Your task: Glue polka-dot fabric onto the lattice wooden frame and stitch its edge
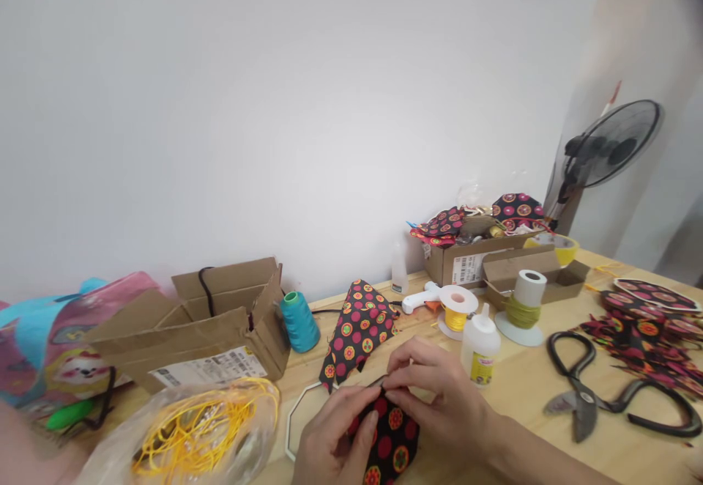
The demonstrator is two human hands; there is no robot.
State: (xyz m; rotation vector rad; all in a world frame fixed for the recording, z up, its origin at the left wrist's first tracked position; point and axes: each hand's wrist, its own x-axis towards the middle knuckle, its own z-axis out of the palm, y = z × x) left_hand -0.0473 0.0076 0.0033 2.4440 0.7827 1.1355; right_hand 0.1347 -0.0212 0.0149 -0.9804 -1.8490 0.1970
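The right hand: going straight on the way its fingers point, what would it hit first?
The right hand would first meet the black cloth with pink and orange round flowers, right at its fingertips, then probably the left hand, though depth is unclear.

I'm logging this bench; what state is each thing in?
Left hand: pinching patterned fabric
Right hand: pinching patterned fabric
Scissors: blades apart
Left cardboard box: flaps open
Small cardboard box: open
Filled box: open
Squeeze bottle: upright
Teal thread cone: standing
Fan: can't tell if running
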